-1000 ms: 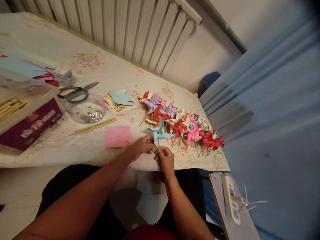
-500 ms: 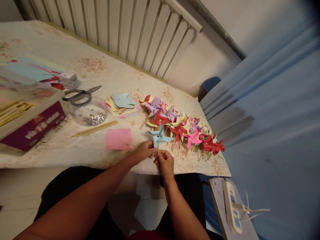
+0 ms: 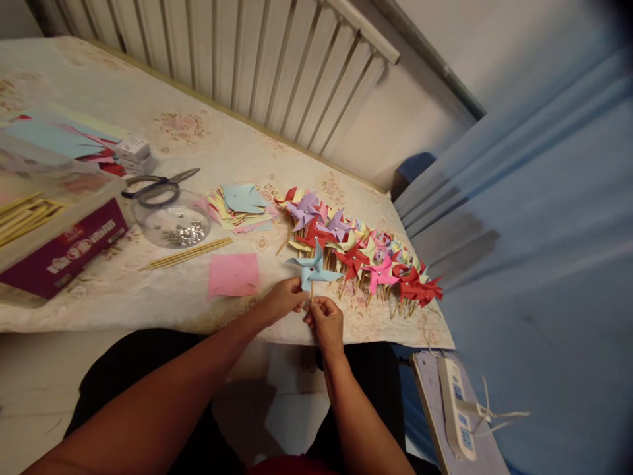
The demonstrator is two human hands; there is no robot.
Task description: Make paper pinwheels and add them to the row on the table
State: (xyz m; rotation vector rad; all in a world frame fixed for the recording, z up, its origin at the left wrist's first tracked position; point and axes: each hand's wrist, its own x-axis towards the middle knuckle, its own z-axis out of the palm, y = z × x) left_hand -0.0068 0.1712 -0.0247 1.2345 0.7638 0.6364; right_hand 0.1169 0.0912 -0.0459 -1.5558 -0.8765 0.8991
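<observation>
"Along the right side, what is the biggest thing?"

"A blue curtain [image 3: 534, 218], hanging beside the table [image 3: 173, 297], whose floral cloth spreads across to the far left."

"And on that cloth?"

"At the left end, a clear plastic box [image 3: 64, 257] with a purple label, wooden sticks lying inside. Toward the curtain, a crowd of paper pinwheels [image 3: 353, 258], red, purple, pink and yellow, packed close together."

"What lies between the two?"

"A round clear dish [image 3: 153, 227] near the box, with scissors [image 3: 171, 179] lying open just behind it. To its right, a loose stack of coloured paper [image 3: 243, 199], blue on top. Nearer the person, a few loose sticks [image 3: 188, 254] side by side, and a pink sheet [image 3: 232, 274] lying flat."

"Which one is being handled?"

"The light blue pinwheel [image 3: 316, 270], near the table's front edge, before the crowd, head up."

"How are the hands?"

"The right hand [image 3: 328, 322] pinches its stick [image 3: 312, 291] below the head, thumb against fingers. The left hand [image 3: 284, 298] is half curled just beside it; I cannot tell whether it grips anything."

"And smallest?"

"Shiny metal bits [image 3: 185, 234], heaped in the dish."
</observation>
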